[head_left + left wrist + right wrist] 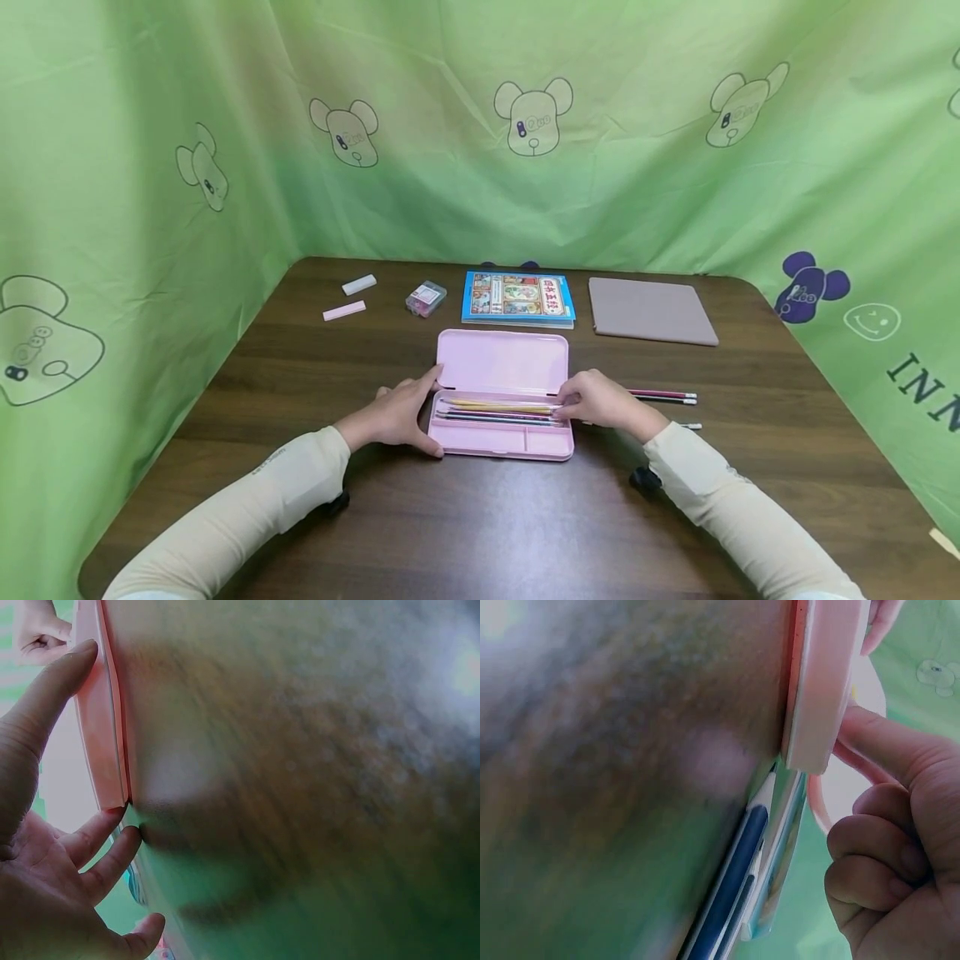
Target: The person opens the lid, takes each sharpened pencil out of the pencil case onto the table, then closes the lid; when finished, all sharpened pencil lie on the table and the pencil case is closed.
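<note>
A pink pencil case lies with its lid up on the table, several pencils lengthwise in its rear compartment. My left hand spans the case's left end with fingers spread. In the left wrist view its thumb lies along the case's front wall and a fingertip touches the end. At the right end of the case, my right hand pinches a pencil by its end between thumb and index finger. Its other fingers are curled in; the case wall hides the pinching fingertips in the right wrist view.
Loose pencils lie to the right, partly behind the right hand. Along the back are a white block, a pink strip, a small clear box, a blue-edged booklet and a flat grey notebook.
</note>
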Demonstrator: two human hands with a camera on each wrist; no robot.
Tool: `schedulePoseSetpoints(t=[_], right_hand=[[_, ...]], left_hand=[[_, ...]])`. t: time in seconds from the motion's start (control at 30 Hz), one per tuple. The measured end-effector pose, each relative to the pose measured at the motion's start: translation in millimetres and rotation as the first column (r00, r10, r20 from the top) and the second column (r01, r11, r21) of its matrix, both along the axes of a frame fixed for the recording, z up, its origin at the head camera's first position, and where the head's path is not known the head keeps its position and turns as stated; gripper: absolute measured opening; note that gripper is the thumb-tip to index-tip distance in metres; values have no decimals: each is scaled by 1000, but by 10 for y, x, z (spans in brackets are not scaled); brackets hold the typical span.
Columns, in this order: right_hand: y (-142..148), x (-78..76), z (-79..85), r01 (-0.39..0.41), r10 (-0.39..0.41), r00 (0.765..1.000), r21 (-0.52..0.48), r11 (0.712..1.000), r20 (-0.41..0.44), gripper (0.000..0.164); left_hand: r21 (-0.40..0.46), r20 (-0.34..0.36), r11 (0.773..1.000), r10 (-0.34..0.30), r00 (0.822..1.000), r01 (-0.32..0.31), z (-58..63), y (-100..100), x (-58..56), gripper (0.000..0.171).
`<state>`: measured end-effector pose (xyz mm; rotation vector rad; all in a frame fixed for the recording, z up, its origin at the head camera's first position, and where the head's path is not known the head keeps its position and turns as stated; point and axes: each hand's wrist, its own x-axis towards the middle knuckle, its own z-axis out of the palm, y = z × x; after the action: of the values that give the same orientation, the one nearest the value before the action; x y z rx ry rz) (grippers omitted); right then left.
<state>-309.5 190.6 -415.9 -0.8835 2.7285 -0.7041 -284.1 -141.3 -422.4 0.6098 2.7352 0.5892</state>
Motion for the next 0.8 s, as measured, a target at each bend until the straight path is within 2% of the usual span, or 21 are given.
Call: schedulePoseSetpoints(t=[0.13, 0.33, 0.63, 0.8], right_hand=[[103, 26, 4, 65, -68, 996, -49, 997, -55, 7], [333, 25, 35, 101, -112, 987, -96, 990, -112, 8], [698, 89, 56, 216, -223, 971, -93, 972, -83, 5], [880, 123, 96, 243, -252, 964, -97, 965, -85, 5]], left_hand=[[8, 3, 1000, -6, 1000, 6, -6, -2, 6, 125], [21, -13, 1000, -9, 1000, 9, 5, -6, 2, 125], [16, 5, 1000, -8, 1000, 8, 19, -14, 3, 124], [22, 6, 1000, -11, 1000, 11, 26, -12, 1, 124]])
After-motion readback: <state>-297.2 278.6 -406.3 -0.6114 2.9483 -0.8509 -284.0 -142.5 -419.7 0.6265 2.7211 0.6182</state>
